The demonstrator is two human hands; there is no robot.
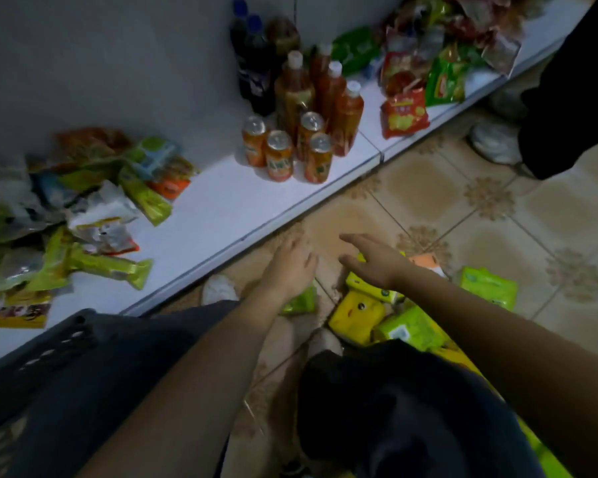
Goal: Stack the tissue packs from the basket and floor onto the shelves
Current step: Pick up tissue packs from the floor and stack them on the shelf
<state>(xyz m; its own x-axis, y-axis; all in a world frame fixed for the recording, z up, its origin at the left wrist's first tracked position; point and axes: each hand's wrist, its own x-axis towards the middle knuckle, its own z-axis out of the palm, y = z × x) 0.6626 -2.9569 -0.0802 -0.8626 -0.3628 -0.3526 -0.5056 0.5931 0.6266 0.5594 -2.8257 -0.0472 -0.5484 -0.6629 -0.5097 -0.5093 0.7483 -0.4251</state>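
My left hand (pixel 290 267) and right hand (pixel 373 262), fingers spread and empty, are near the yellow plastic-wrapped tissue pack (pixel 356 315). It's probably light and squashy, so I'd grip its sides.

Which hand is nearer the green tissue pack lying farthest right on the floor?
Right. The right hand reaches left of the green tissue pack; the left hand is farther left.

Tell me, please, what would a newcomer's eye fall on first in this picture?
First, the left hand and right hand, both open and holding nothing, are stretched out over the tiled floor. Beside them, bright yellow and green tissue packs lie scattered on that floor. On the white shelf beyond, a cluster of orange cans stands in front of taller bottles.
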